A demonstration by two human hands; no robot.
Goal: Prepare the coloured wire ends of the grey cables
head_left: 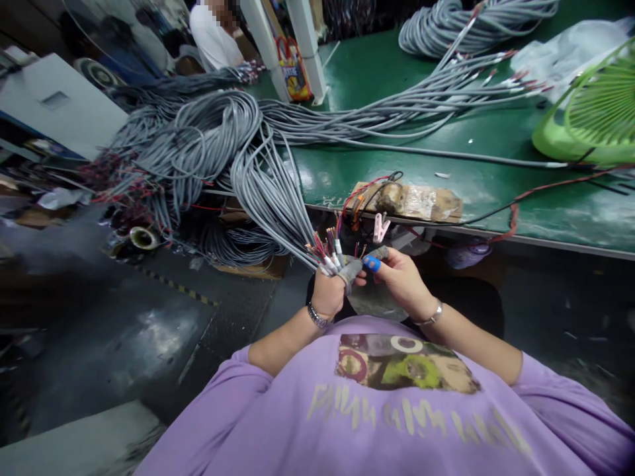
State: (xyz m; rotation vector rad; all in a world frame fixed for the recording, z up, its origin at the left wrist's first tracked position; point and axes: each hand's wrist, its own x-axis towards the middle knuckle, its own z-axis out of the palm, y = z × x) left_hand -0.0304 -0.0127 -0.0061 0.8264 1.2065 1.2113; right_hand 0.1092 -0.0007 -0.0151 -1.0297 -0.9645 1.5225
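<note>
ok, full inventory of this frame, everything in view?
cable heap: one, grey, table's left end, spilling off
cable coil: one, grey, table's far end
table: one, green, across the top
fan: one, light green, far right on table
plastic bag: one, clear, behind fan
block: one, brown, taped, near table edge
clip: one, pink, just below block
snack bag: one, orange, far side of table
other person: one, white top, top left
cable bundle: one, grey, red and white stripped ends, in left hand
left hand: one, bare, gripping cable bundle
right hand: one, blue fingertip cover, at the bundle's wire ends
</note>
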